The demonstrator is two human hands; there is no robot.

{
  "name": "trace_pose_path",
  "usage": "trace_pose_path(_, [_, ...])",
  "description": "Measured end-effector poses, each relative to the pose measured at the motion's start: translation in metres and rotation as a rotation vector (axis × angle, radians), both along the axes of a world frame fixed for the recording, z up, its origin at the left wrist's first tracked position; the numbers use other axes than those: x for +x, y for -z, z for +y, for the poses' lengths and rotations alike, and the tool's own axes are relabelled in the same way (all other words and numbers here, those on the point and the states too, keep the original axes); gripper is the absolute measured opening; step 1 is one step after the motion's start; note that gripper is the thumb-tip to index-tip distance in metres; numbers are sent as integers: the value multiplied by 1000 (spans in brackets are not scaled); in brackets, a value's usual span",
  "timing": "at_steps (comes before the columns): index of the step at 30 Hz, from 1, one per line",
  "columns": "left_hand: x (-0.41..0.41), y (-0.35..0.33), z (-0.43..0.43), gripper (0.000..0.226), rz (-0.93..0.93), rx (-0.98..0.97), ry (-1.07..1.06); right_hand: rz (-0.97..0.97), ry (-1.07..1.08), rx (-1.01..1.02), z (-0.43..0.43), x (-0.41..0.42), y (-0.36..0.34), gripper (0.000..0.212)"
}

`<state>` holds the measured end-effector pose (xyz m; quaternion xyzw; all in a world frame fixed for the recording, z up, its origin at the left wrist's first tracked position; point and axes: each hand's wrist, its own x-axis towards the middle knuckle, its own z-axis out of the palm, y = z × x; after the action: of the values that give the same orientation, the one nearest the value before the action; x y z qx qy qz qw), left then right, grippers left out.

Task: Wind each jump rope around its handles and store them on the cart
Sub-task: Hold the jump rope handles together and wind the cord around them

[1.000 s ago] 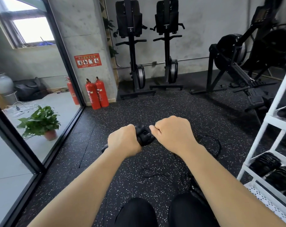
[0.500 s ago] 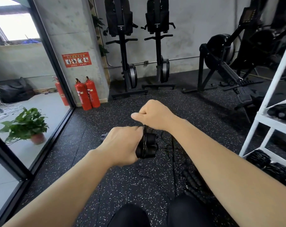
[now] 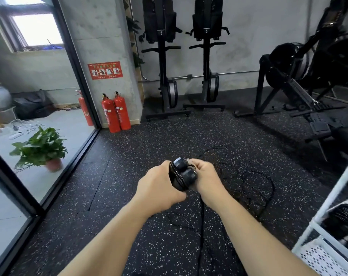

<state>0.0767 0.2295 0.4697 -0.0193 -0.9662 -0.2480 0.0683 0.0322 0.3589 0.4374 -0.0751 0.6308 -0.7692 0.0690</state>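
Over flooring (image 3: 149, 148), right hand (image 3: 206, 179) pinching rope (image 3: 202, 214) dropped beside handles (image 3: 184, 174) in left hand (image 3: 159, 188).

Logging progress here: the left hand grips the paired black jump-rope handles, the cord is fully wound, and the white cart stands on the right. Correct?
Not fully wound: the head view shows loops of thin black cord loose on the speckled floor. The rest stands.

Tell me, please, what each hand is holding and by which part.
Left hand grips the paired jump rope handles around their shafts; right hand apparently pinches the cord by their ends.
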Motion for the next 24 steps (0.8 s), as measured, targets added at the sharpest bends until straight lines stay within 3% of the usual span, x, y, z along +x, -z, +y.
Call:
trace_pose_path(6, [-33, 35, -6, 31, -73, 181, -175, -6, -33, 110, -3, -9, 29, 35])
trace_pose_path(10, [-49, 57, -6, 25, -130, 154, -212, 18, -93, 141, -4, -20, 45, 28])
trace_pose_path(14, [-60, 85, -7, 34, -189, 187, -284, 70, -126, 318, -8, -38, 67, 25])
trace_pose_path(18, [-65, 107, -8, 43, -270, 234, -249, -1, -163, 273, -4, -47, 90, 23])
trace_pose_path(22, [-62, 114, -21, 66, -351, 445, -177, 7, -194, 309, -1, -57, 100, 25])
trace_pose_path(24, [-62, 114, -28, 60, -352, 515, -178, -18, -207, 254, -1, -63, 99, 25])
